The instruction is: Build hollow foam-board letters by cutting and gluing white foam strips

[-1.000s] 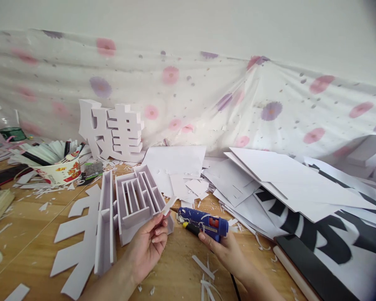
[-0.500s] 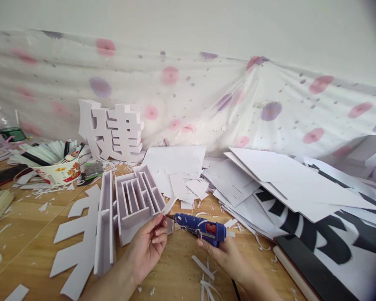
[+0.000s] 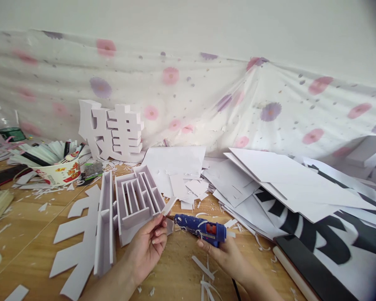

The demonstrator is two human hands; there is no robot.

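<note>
Between thumb and forefinger, my left hand [image 3: 148, 246] pinches a small white strip [image 3: 170, 205] beside the right end of a hollow white foam-board character [image 3: 134, 221]. My right hand [image 3: 222, 253] is wrapped round a blue hot glue gun [image 3: 197, 228], whose nozzle points left and is at the strip near my left fingertips. Whether the nozzle touches the strip is too small to tell. Left of the hollow piece lies a flat white cut-out [image 3: 84, 238] on the wooden table.
A finished white character [image 3: 113, 131] stands at the back. A paper bowl [image 3: 58, 173] of strips is at left. White sheets [image 3: 294, 179] and a dark phone-like slab [image 3: 313, 267] lie at right. Offcuts [image 3: 203, 267] litter the table [image 3: 175, 276].
</note>
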